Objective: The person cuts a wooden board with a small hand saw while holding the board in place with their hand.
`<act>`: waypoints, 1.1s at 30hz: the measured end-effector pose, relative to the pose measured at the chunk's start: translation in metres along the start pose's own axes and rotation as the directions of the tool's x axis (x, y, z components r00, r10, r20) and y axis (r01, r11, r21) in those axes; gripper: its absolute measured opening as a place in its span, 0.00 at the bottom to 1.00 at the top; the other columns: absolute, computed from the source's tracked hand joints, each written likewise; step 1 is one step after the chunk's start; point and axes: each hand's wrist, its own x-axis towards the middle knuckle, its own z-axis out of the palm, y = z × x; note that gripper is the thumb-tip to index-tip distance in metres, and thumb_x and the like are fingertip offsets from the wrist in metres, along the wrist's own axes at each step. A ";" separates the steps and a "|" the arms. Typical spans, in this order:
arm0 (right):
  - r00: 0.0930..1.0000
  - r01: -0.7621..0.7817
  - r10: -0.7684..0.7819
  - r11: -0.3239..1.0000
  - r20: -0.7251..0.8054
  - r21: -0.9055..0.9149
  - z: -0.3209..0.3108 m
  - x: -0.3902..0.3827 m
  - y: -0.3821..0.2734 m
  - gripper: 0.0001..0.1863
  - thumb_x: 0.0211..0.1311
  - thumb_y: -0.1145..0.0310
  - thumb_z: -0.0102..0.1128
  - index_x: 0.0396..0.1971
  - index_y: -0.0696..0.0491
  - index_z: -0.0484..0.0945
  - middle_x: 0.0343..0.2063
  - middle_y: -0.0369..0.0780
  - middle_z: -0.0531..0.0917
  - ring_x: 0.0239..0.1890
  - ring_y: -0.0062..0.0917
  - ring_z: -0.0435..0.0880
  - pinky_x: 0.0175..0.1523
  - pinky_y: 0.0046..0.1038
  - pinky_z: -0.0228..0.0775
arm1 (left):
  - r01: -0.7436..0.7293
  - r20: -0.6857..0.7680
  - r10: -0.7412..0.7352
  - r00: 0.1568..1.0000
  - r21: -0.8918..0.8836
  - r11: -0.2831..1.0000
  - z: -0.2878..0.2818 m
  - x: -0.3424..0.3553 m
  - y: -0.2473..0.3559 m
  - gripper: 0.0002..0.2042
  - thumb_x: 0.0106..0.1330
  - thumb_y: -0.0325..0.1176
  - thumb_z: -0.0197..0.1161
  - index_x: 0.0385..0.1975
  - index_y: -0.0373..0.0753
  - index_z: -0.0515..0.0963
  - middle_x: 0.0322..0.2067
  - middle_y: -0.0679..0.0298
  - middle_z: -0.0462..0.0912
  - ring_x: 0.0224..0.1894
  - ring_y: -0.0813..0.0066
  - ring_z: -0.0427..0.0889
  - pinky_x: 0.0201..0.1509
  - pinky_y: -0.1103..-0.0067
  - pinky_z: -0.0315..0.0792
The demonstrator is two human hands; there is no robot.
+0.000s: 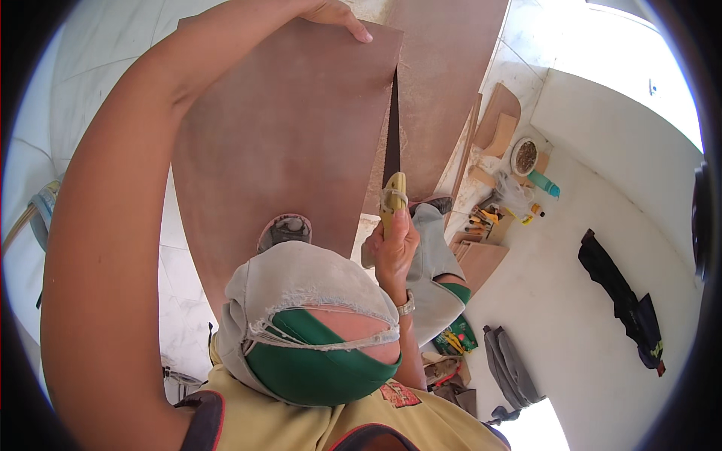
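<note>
My right hand (395,252) is closed round the yellow handle of a handsaw (392,143), with a pale cord tied about the grip. The dark blade points away from me, along the cut in a large brown wooden board (286,120). To the right of the blade lies the other part of the sheet (444,83), dusted with sawdust. My left arm reaches far forward, and my left hand (338,15) grips the board's far edge. Its thumb shows on top; the other fingers are mostly hidden. One shoed foot (286,229) rests on the board, under my bent knee.
Along the right wall lie wood offcuts (496,120), a round tub (524,156), a teal bottle (544,183), a plastic bag (515,197) and several hand tools (481,219). Dark clothing (624,301) hangs or lies at the far right. Pale tiles (105,64) cover the floor.
</note>
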 end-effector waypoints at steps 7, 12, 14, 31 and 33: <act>0.993 0.119 -0.120 0.988 0.001 0.096 0.060 0.161 -0.061 0.23 0.84 0.51 0.46 0.31 0.53 0.75 0.15 0.29 0.67 0.13 0.14 0.65 0.18 0.25 0.59 | 0.015 0.110 0.002 0.994 -0.152 0.988 0.000 0.013 -0.013 0.39 0.63 0.68 0.67 0.60 0.38 0.86 0.58 0.55 0.87 0.63 0.63 0.82 0.69 0.66 0.70; 0.993 0.094 -0.101 0.990 0.067 0.106 0.064 0.169 -0.060 0.23 0.84 0.50 0.45 0.37 0.54 0.77 0.16 0.29 0.68 0.15 0.14 0.68 0.19 0.24 0.60 | -0.047 -0.019 0.046 0.999 -0.085 0.995 0.004 0.001 -0.017 0.38 0.63 0.69 0.67 0.59 0.40 0.87 0.55 0.56 0.89 0.58 0.63 0.85 0.66 0.67 0.73; 0.988 0.134 -0.138 0.989 0.071 0.062 0.052 0.175 -0.061 0.24 0.85 0.50 0.44 0.39 0.55 0.78 0.17 0.30 0.68 0.15 0.14 0.68 0.19 0.24 0.61 | -0.001 0.018 0.003 1.000 -0.119 0.993 -0.002 -0.003 0.007 0.38 0.63 0.69 0.66 0.59 0.39 0.87 0.55 0.56 0.89 0.58 0.62 0.85 0.66 0.67 0.73; 0.986 0.167 -0.166 0.983 0.028 -0.074 0.045 0.175 -0.060 0.24 0.85 0.53 0.45 0.59 0.57 0.80 0.25 0.29 0.70 0.29 0.15 0.66 0.34 0.26 0.63 | 0.070 0.163 -0.050 0.985 -0.120 0.990 -0.006 0.019 0.004 0.39 0.62 0.69 0.65 0.62 0.42 0.85 0.62 0.58 0.85 0.64 0.63 0.81 0.71 0.67 0.68; 0.980 0.181 -0.179 0.983 0.085 -0.018 0.039 0.146 -0.039 0.25 0.85 0.54 0.46 0.65 0.57 0.78 0.26 0.28 0.70 0.27 0.14 0.65 0.33 0.23 0.62 | 0.056 0.158 -0.037 0.987 -0.124 0.991 -0.007 0.012 -0.001 0.39 0.62 0.69 0.65 0.62 0.42 0.85 0.62 0.58 0.85 0.65 0.63 0.81 0.71 0.67 0.68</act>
